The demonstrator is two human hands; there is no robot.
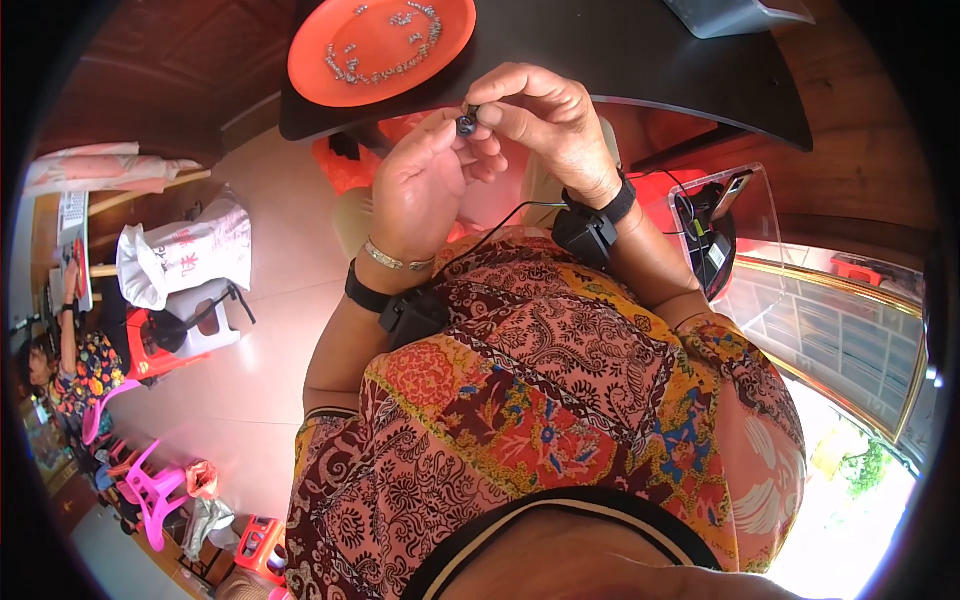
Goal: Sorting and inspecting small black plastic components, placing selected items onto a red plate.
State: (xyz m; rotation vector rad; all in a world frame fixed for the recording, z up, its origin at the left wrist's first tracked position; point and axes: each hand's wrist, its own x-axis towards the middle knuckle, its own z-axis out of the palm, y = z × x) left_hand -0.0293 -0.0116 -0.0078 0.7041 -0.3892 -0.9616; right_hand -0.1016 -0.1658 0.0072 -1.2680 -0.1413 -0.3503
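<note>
Between both hands, just off the near edge of the black table [600,60], is a small dark round part [466,126] with a shiny end. The thumb and fingers of my left hand [425,180] close around it from below. My right hand [550,120] pinches at its upper side with thumb and forefinger; whether a second small piece is in that pinch is too small to tell. Beyond my hands an orange plate [312,65] lies on the table, with many small silvery metal pieces [432,50] arranged along a curve and in little clusters.
A grey plastic bin [720,15] stands at the table's far right. Right of my forearm is a clear box [755,215] with cables and devices. Wrist-worn black devices [585,232] are joined by a cable. Left are a white sack [185,260], pink stools [155,490] and another person [75,375].
</note>
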